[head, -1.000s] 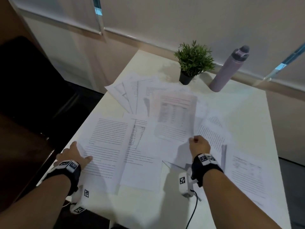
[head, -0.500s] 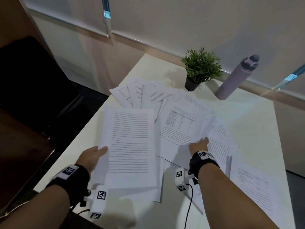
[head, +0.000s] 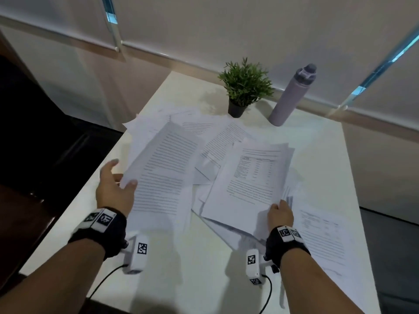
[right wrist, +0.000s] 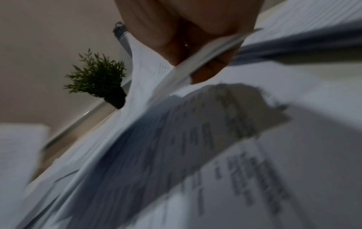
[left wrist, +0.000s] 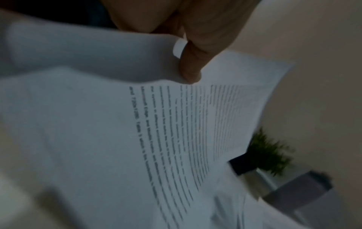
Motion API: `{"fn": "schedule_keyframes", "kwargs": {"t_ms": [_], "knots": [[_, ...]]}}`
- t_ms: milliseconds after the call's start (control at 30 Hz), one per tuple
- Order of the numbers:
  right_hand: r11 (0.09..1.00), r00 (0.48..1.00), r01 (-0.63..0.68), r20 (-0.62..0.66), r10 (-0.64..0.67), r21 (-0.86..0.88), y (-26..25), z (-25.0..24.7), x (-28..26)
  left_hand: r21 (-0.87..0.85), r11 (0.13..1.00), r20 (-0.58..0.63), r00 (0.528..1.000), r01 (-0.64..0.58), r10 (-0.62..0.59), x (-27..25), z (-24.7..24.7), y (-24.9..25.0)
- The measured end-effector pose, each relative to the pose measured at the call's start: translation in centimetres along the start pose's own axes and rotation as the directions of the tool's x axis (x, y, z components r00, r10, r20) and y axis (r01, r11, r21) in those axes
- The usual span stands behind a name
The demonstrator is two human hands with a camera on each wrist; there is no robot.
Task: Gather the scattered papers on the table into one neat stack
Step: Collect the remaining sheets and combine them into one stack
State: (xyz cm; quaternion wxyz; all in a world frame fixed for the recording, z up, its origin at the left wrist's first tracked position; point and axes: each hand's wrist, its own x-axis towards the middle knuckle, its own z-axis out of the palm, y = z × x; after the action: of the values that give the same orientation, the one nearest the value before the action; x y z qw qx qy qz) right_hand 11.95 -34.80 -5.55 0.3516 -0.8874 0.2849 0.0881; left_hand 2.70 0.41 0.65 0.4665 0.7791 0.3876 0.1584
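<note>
Both hands have swept the printed papers [head: 204, 155] inward; left hand [head: 113, 189] and right hand [head: 280, 215] each pinch overlapping, skewed sheets.

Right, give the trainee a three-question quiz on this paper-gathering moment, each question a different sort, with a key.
1. True or false: the left hand pinches the edge of a text page under its thumb.
2. Which sheet does the right hand hold?
A. the table-printed page
B. the lone sheet at the near right of the table
C. none
3. Fill in: at the far end, beside the potted plant, stands a grey ____.

Key
1. True; the left wrist view shows the thumb on the sheet.
2. A; its grip is on that page's near corner, and the lone sheet lies untouched.
3. Bottle.
</note>
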Motion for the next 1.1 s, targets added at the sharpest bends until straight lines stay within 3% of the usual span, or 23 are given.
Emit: {"fn": "schedule_keyframes", "kwargs": {"t_ms": [133, 233, 400, 500, 700, 833, 933, 1100], "knots": [[0.997, 0.996, 0.083, 0.017, -0.083, -0.003, 0.7, -0.4, 1.1, -0.070, 0.997, -0.004, 0.999, -0.045, 0.045, 3.7, 1.0, 1.3], [0.990, 0.987, 0.140, 0.076, -0.138, -0.023, 0.7, -0.1, 1.2, -0.077, 0.997, 0.172, 0.985, -0.016, 0.029, 4.9, 4.4, 2.2], [0.971, 0.966, 0.216, 0.169, -0.196, -0.105, 0.9, 0.6, 0.7, 0.148, 0.982, 0.501, 0.865, -0.117, 0.027, 5.2, 10.2, 3.0], [0.946, 0.947, 0.293, 0.181, -0.266, -0.142, 1.4, 0.7, 0.9, 0.292, 0.939, 0.588, 0.808, -0.181, -0.027, 5.3, 12.2, 1.9], [0.925, 0.931, 0.329, 0.229, -0.284, -0.188, 1.7, 0.3, 1.2, 0.503, 0.829, 0.529, 0.845, -0.245, -0.071, 4.3, 10.1, -0.6], [0.919, 0.915, 0.349, 0.280, -0.292, -0.182, 1.4, -0.2, 1.0, 0.569, 0.798, 0.482, 0.867, -0.200, -0.126, 1.6, 6.1, -3.1], [0.936, 0.921, 0.334, 0.248, -0.299, -0.114, 0.7, -0.6, 0.7, 0.550, 0.830, 0.436, 0.880, -0.092, -0.191, -0.1, 3.5, -4.2], [0.970, 0.975, 0.222, -0.015, -0.221, 0.098, -0.5, -1.9, -0.4, 0.285, 0.955, 0.272, 0.949, 0.077, -0.157, -0.2, 1.2, -3.7]]}}
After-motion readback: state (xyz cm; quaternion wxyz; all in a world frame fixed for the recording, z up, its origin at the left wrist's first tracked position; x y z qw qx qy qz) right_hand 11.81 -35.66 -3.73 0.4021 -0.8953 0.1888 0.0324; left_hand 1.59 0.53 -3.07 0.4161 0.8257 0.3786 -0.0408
